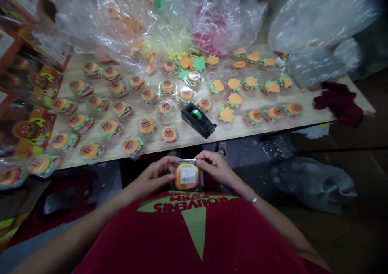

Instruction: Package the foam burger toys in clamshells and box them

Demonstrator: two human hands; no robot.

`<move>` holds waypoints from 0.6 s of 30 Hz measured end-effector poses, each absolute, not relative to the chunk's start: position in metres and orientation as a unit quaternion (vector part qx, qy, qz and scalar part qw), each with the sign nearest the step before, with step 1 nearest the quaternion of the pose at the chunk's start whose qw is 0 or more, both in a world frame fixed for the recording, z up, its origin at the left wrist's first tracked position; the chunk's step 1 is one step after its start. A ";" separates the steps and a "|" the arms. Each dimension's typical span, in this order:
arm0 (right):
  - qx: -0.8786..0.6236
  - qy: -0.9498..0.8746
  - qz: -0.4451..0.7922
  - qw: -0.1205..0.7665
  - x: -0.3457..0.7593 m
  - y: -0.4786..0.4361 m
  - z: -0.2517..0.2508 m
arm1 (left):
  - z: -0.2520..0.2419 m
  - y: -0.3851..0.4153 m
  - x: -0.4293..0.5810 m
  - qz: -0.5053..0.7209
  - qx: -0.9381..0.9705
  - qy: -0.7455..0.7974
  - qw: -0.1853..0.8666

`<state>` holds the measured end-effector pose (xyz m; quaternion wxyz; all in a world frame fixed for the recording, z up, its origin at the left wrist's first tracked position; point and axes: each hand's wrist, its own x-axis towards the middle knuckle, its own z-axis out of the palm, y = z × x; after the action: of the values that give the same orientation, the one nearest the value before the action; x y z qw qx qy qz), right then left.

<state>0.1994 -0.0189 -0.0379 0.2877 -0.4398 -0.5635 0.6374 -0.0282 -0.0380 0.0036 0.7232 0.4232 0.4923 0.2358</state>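
Note:
A small clear plastic pack (pixel 186 176) with an orange burger-shaped sweet inside and a white barcode label on it is held close to my chest. My left hand (pixel 155 176) grips its left side with curled fingers. My right hand (pixel 216 168) pinches its top right edge. Both hands hover below the front edge of the wooden table (pixel 194 138). A black tape dispenser (pixel 198 119) with a green roll sits on the table just beyond my hands.
Several packed burger sweets (pixel 109 126) lie in rows on the left half of the table, unpacked ones (pixel 235 100) on the right. Big clear plastic bags (pixel 212 19) fill the back. Printed cartons (pixel 33 128) stand at left, a dark red cloth (pixel 341 102) at right.

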 end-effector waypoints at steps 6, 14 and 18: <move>-0.458 -0.534 0.648 0.293 0.190 -0.002 -0.044 | -0.015 -0.031 -0.020 0.320 0.394 0.570 0.646; -0.459 -0.788 0.222 0.344 0.176 0.003 -0.025 | 0.006 -0.013 -0.012 0.352 0.419 0.614 0.569; -0.334 -0.891 0.033 0.305 0.152 -0.016 -0.023 | 0.014 -0.008 0.009 0.368 0.207 0.516 0.746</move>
<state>0.1520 -0.0164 -0.0227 0.3053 -0.3338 -0.8912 0.0327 0.0086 -0.0078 0.0140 0.7458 0.2067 0.5155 0.3679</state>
